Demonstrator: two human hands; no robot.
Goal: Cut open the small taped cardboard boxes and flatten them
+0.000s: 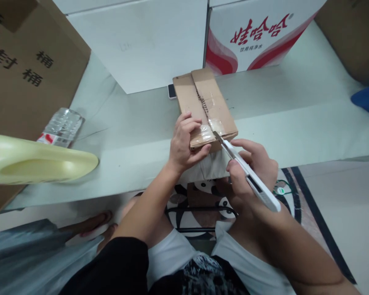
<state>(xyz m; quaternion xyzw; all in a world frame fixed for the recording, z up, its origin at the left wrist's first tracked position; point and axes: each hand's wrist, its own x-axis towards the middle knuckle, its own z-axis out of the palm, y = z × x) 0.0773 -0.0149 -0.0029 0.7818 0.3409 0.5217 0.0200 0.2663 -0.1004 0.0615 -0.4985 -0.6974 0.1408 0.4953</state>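
A small brown cardboard box [189, 96] lies on the pale cloth-covered table, its lid seam slit partway and clear tape [206, 130] at the near end. My left hand [184, 141] grips the box's near left corner, fingers on top and thumb against the front edge. In my right hand [253, 166] is a white utility knife [253, 180] with its blade out. The blade tip touches the tape where the seam meets the near edge. Part of my right fingers is hidden behind the knife.
Large white cartons [141, 45] stand behind the box, one with red printing [261, 37]. A dark-screened device [171, 91] pokes out beside the small box. At left are a clear plastic bottle [63, 125], a pale yellow plastic object [43, 159] and a tall brown carton [33, 61]. Another person's leg [86, 224] shows lower left.
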